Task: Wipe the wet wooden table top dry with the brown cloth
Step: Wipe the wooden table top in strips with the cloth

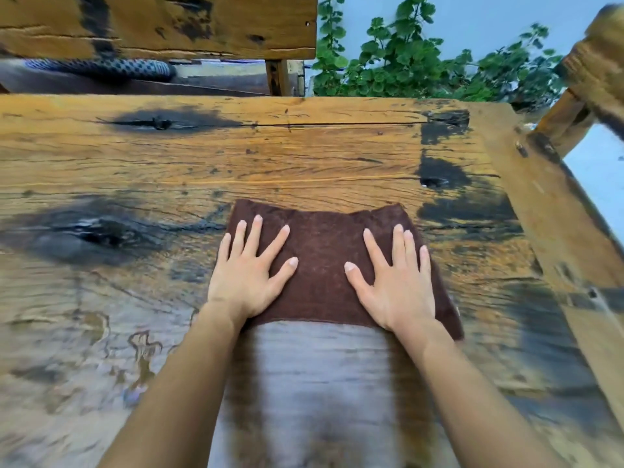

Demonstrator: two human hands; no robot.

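Note:
A brown cloth [324, 251] lies spread flat on the wooden table top [236, 163], a little right of the middle. My left hand [251, 271] presses flat on the cloth's left part with fingers spread. My right hand [393, 278] lies flat on its right part, fingers spread too. Neither hand grips the cloth. Water films and puddles glisten on the near left of the table top, and a paler streak runs from the cloth's near edge toward me.
A wooden bench back [158, 25] stands beyond the table's far edge, with a patterned cushion [101, 67] under it. Green plants [422, 62] grow at the back right. Another wooden frame [587, 79] rises at the right, beside the table's right edge.

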